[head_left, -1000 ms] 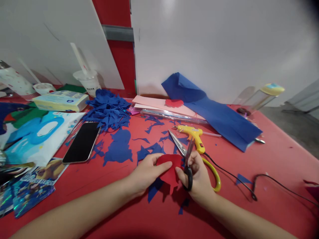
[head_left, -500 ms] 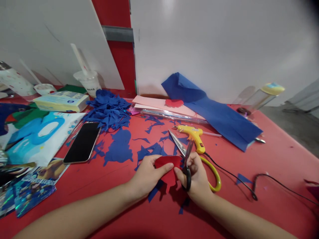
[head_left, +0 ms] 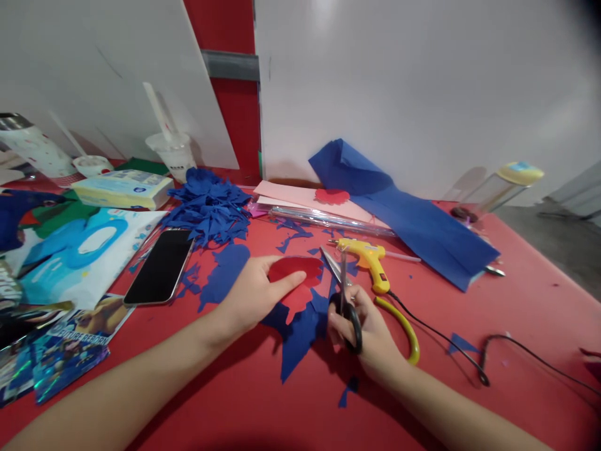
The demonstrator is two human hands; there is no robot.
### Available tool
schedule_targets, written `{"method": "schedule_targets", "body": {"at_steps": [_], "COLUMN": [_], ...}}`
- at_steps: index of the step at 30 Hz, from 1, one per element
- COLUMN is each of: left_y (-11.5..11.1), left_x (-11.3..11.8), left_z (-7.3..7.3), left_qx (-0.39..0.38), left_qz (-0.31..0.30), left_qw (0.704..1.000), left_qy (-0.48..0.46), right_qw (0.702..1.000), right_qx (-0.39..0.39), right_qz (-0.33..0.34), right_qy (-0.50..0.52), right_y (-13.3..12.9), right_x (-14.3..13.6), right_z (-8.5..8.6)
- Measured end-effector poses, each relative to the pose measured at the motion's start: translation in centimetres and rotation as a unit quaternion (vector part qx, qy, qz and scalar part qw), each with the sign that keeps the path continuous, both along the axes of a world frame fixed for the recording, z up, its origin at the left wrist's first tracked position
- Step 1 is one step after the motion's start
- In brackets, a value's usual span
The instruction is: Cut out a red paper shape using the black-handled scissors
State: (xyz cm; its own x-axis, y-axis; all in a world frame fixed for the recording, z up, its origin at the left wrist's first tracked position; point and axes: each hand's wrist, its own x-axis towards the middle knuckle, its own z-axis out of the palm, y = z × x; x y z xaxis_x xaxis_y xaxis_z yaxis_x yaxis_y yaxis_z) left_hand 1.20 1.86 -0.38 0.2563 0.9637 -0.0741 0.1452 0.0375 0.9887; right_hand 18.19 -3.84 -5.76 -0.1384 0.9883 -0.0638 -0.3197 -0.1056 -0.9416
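Note:
Between the thumb and fingers of my left hand [head_left: 253, 291] is a red paper cutout [head_left: 300, 293] with a scalloped edge, held above blue paper scraps [head_left: 300, 338]. My right hand [head_left: 373, 332] grips black-handled scissors [head_left: 352, 329], blades pointing up and away, just right of the cutout and apart from it. Partly hidden behind that hand lies a larger pair of scissors with a yellow handle [head_left: 407, 326]. Beyond it sits a yellow glue gun [head_left: 370, 257].
A phone [head_left: 162, 268] and a heap of blue cut paper [head_left: 209, 207] are at left, beside a wipes pack [head_left: 94, 250]. A plastic cup [head_left: 174, 153] with a straw stands behind. Folded blue paper [head_left: 413, 222] leans at the back. A black cord [head_left: 434, 326] trails right.
My left hand has carried the red cutout up and left, away from the scissors. My right hand, still holding the scissors, has shifted slightly, and the view has turned a little left.

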Motion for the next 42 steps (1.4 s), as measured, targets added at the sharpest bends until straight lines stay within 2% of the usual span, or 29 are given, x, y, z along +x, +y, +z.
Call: {"method": "schedule_targets", "body": {"at_steps": [5,10,16,29,42], "left_y": [0.3,-0.4,-1.3,-1.6,-2.3], "left_x": [-0.5,0.1,0.8,1.2,1.9], "left_z": [0.2,-0.2,-0.6,-0.9,-1.2], "left_qx": [0.009,0.009,0.020,-0.049,-0.086], "left_qz": [0.028,0.023,0.018,0.046,0.074], "left_qw": [0.999,0.999,1.000,0.996,0.988], "left_qy": [-0.046,-0.036,0.001,-0.059,-0.100], "right_qw": [0.990,0.983,0.980,0.986,0.986], "right_qx": [-0.008,0.013,0.012,0.038,0.032], "right_qz": [0.137,0.186,0.200,0.160,0.162], "right_qy": [0.031,0.008,0.009,-0.008,-0.003], "right_y": [-0.6,-0.9,-1.3,-1.3,-1.6], "right_x": [-0.1,0.0,-0.2,-0.3,-0.4], "right_z": [0.4,0.9,0.9,1.0,0.8]}}
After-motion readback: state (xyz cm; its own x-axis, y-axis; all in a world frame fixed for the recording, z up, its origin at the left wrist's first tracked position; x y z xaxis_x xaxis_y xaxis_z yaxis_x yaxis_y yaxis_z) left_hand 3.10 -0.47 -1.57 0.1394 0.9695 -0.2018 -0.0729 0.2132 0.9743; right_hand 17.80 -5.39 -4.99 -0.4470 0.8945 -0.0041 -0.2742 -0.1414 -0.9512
